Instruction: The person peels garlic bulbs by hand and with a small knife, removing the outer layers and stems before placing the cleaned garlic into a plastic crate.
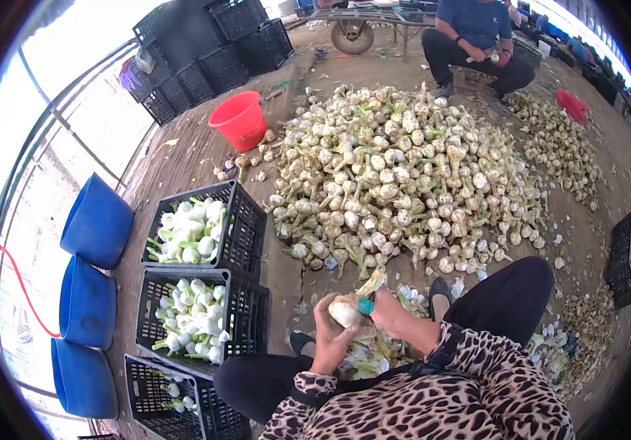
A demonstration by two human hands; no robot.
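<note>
My left hand [328, 339] is closed round a whitish garlic bulb [344, 313] in front of my lap. Close against it, my right hand [394, 320] is closed on a small tool with a teal handle [365, 306]; its working end is hidden. Dry yellowish stalk and leaf [375, 281] stick up just beyond my right hand. A large heap of untrimmed garlic [403, 176] lies on the ground ahead. Peelings and leaf scraps [370, 353] are scattered beneath my hands, between my knees.
Black crates [229, 279] on my left hold cleaned white bulbs. Blue tubs [88, 304] line the wall beyond them. A red bucket [240, 121] stands behind the crates, near stacked black crates [205, 62]. Another person [477, 44] sits across the heap.
</note>
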